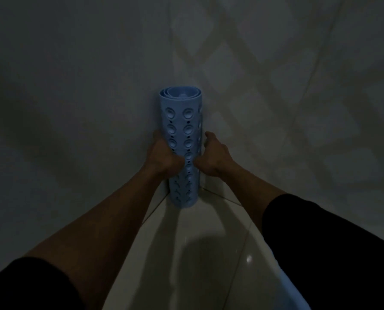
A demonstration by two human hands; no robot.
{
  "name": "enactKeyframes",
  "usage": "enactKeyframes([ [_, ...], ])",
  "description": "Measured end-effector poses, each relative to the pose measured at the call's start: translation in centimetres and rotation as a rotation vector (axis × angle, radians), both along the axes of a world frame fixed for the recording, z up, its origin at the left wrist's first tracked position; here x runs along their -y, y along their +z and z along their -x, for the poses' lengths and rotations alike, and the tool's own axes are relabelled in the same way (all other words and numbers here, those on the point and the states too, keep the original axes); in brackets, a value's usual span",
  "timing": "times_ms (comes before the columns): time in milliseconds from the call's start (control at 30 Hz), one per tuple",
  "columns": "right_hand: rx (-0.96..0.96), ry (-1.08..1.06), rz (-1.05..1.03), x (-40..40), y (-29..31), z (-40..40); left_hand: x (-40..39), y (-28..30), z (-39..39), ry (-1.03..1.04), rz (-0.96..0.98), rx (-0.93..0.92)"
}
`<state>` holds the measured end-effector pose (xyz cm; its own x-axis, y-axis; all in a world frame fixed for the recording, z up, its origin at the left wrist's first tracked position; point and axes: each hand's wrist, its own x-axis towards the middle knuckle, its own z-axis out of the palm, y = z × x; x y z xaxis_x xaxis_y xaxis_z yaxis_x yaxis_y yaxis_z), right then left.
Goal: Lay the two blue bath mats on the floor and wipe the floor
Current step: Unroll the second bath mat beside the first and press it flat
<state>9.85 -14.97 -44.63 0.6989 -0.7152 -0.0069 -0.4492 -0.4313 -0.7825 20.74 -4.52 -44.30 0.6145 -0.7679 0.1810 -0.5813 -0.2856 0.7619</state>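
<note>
A rolled blue bath mat, covered in round suction cups and small holes, stands upright in the corner where two walls meet. Its lower end rests on the glossy tiled floor. My left hand grips the roll's left side around mid-height, fingers wrapped behind it and thumb on the front. My right hand holds the right side at the same height, thumb pressed on the front and fingers curled at the roll's edge. More than one layer shows in the roll's open top; whether it is one mat or two I cannot tell.
The room is dim. A plain wall stands on the left and a tiled wall with a diagonal pattern on the right. Pale floor tiles with grout lines stretch toward me between my arms.
</note>
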Motion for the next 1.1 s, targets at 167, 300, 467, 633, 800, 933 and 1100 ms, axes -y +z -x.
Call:
enactKeyframes([
  [167,-0.004,-0.013,-0.068,1.5,-1.2,-1.9,1.5,-1.0,-0.7,-0.053,0.238,-0.096],
  [300,0.019,-0.007,-0.114,1.9,-1.4,-1.8,1.8,-1.0,0.2,-0.019,0.330,-0.276],
  [467,-0.025,0.058,-0.083,1.9,-0.3,1.2,0.9,-0.5,2.0,0.001,0.321,-0.355],
  [633,-0.019,0.058,-0.236,1.8,3.6,6.6,1.2,1.6,5.2,-0.099,0.365,-0.415],
  [800,-0.134,-0.016,-0.284,1.0,6.4,13.3,1.6,2.9,11.3,-0.200,0.432,-0.503],
  [933,-0.238,-0.189,-0.337,0.6,7.7,19.5,2.8,2.7,16.4,-0.278,0.407,-0.670],
  [1100,-0.237,-0.336,-0.427,0.2,7.8,26.6,4.3,2.2,22.9,-0.302,0.348,-0.877],
])
